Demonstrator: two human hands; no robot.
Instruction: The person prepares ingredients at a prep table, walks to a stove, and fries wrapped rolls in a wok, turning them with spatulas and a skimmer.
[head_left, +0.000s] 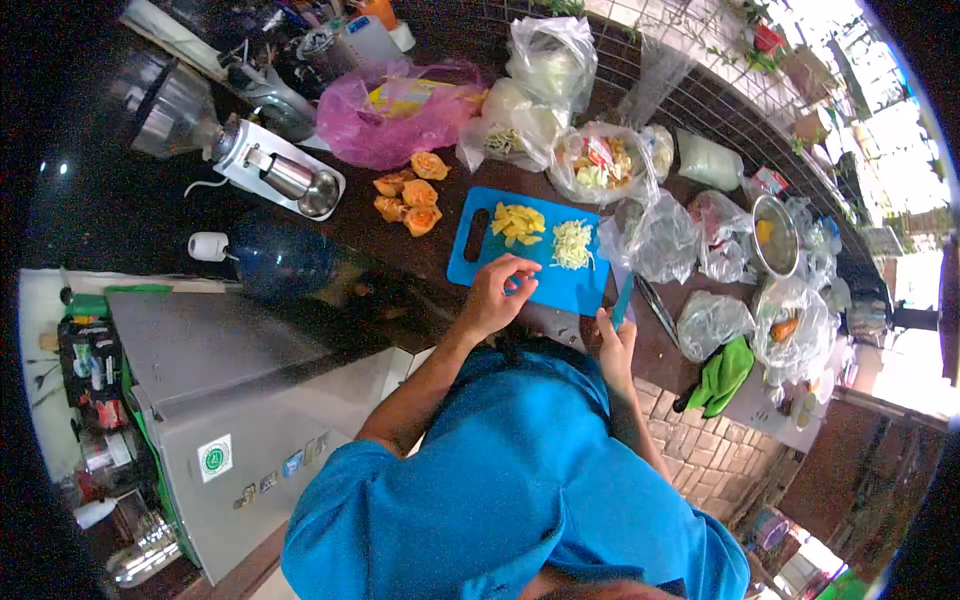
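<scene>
Chopping step, judged between cuts

Gripping knife [624, 299] in right hand [616, 342], just beside cutting board [566, 290]. Holding left hand [503, 293] loosely curled over near edge, showing nothing grasped. On board: yellow pieces [518, 225], pale shreds [572, 245], kept apart. Next, probably: move both off; calls for setting blade aside first.

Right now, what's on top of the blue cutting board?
A pile of yellow pieces and a pile of pale shreds. The left hand hides part of the board; anything beneath the hand or piles cannot be seen.
</scene>
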